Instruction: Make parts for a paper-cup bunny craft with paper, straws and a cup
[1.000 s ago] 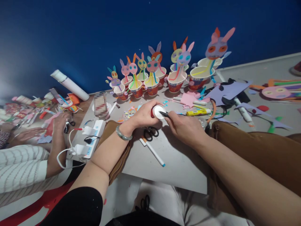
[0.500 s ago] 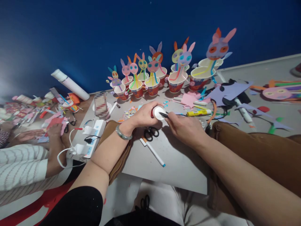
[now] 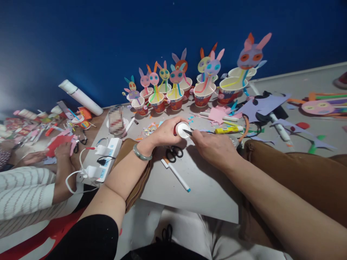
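Observation:
My left hand (image 3: 170, 130) is closed round the side of a small red paper cup with its round white base (image 3: 184, 130) turned toward me. In my right hand (image 3: 208, 146) is a slim black pointed tool (image 3: 187, 131), its tip at the white base. Whether the tip has pierced the base I cannot tell, and my fingers hide most of the tool. Just below the cup lie black-handled scissors (image 3: 174, 154), their blades hidden from view. A white marker with a blue end (image 3: 177, 176) rests on the grey table nearer to me.
Paper cups with straw-necked rabbit faces (image 3: 175, 98) line the blue wall. A yellow glue tube (image 3: 229, 129) and purple paper scraps (image 3: 262, 107) lie to the right. On the left are a white power strip (image 3: 110, 159) with cables and a co-worker's hand (image 3: 63, 150).
My right hand has shifted very slightly left, with the tool still against the cup's base. At the left, the co-worker's red paper has moved and shows more of its surface.

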